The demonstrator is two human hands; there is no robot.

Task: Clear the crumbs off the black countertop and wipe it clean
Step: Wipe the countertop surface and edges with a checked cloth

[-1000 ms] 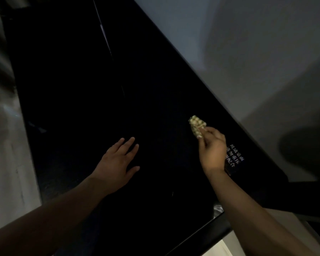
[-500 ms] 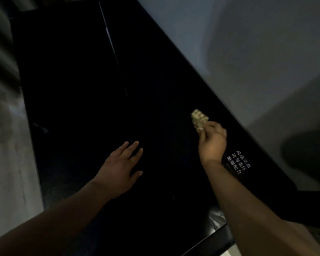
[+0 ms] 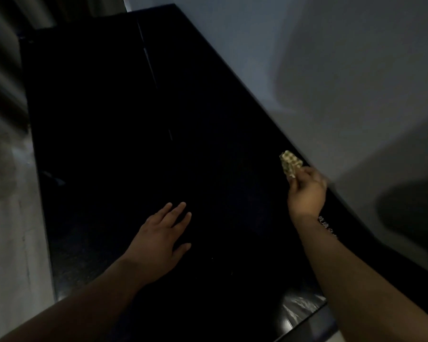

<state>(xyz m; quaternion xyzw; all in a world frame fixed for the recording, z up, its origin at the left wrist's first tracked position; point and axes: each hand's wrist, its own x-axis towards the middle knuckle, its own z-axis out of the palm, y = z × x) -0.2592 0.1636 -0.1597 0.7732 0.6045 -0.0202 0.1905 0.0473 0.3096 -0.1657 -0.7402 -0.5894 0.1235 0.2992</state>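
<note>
The black countertop runs long and dark from the near right to the far left, along a pale wall. My left hand rests flat on it with the fingers spread, holding nothing. My right hand is raised near the counter's wall-side edge, pinched on a small bunched yellow-and-white checked cloth that sticks up from the fingertips. A few faint specks show on the dark surface right of my left hand; other crumbs are too dim to make out.
The grey wall borders the counter on the right. White printed characters lie on the counter beside my right wrist. A crinkled shiny plastic sheet sits at the near right corner. Pale floor lies left of the counter.
My right hand with the cloth has moved right, toward the wall-side edge of the counter. My left hand has stayed flat in about the same spot.
</note>
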